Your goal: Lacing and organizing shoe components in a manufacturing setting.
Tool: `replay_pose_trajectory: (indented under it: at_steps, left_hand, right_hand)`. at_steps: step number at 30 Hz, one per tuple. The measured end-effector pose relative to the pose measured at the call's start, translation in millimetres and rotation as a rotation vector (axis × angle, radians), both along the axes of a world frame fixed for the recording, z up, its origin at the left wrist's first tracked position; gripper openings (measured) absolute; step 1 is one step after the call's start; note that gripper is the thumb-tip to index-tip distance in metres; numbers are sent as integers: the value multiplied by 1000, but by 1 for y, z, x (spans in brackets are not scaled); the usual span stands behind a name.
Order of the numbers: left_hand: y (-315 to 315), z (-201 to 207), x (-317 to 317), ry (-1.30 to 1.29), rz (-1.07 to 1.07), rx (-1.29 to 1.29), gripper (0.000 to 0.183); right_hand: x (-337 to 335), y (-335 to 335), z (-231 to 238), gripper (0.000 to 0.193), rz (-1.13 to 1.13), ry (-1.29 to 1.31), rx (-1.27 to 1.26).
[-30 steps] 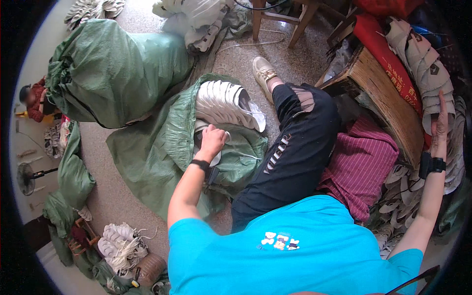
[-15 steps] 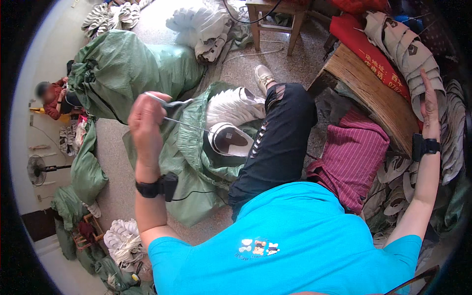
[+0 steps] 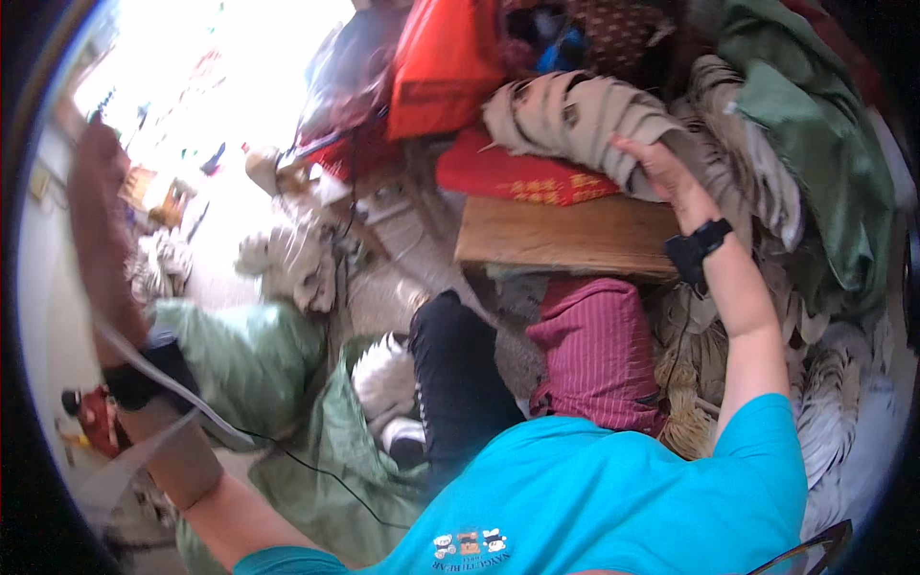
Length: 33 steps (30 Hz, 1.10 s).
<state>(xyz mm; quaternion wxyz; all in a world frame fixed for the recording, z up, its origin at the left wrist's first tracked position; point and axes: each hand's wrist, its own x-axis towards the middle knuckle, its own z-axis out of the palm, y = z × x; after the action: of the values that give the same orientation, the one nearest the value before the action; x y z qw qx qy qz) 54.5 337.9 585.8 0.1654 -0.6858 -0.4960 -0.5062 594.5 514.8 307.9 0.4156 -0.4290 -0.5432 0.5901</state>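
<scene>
My left hand (image 3: 99, 206) is raised high at the far left, smeared by motion, so its fingers cannot be made out. A loose white strip (image 3: 165, 376) trails across the wrist below it. On the right, my right hand (image 3: 661, 171) lies with fingers stretched against the near end of a curved stack of beige shoe uppers (image 3: 585, 110). That stack rests on a red cloth (image 3: 508, 172) over a wooden bench (image 3: 565, 235). By my dark-trousered leg, an open green woven sack (image 3: 331, 407) holds nested white shoe pieces (image 3: 381, 374).
A full green sack (image 3: 244, 350) lies on the left floor. Beyond it sits a bundle of pale pieces (image 3: 292, 254). A striped maroon cloth (image 3: 599, 355) hangs below the bench. More uppers (image 3: 829, 407) are heaped at the right. A person in red (image 3: 101, 422) is far left.
The view has turned right. My left hand has swung up and outward to the far left; the white strand no longer stretches to the sack. My right hand still touches the stack.
</scene>
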Motion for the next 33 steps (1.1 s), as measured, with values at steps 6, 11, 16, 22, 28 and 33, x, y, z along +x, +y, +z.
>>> replay_pose_trajectory:
  at_steps: [6,11,16,22,28,33]
  left_hand:
    - [152,-190,101,-402,-370,-834,18]
    - [208,-248,150,-538,-411,-920,24]
    - [264,-275,180,-683,-323,-820,27]
    - [293,-282,195,-868,-412,-1084,27]
    - [302,-302,164,-1268,-860,-1288,23]
    - [263,-298,185,-1312,-1064,-1479,24]
  right_hand:
    - [14,-28,22,57,167,206,147]
    - [9,-29,59,65,302,-194,229]
    - [20,-15,57,65,288,220,53]
    - [44,-1,32,53,244,539,-20]
    - [33,22,3,35,3,626,-175]
    - [23,19,-8,32,7,663,-255]
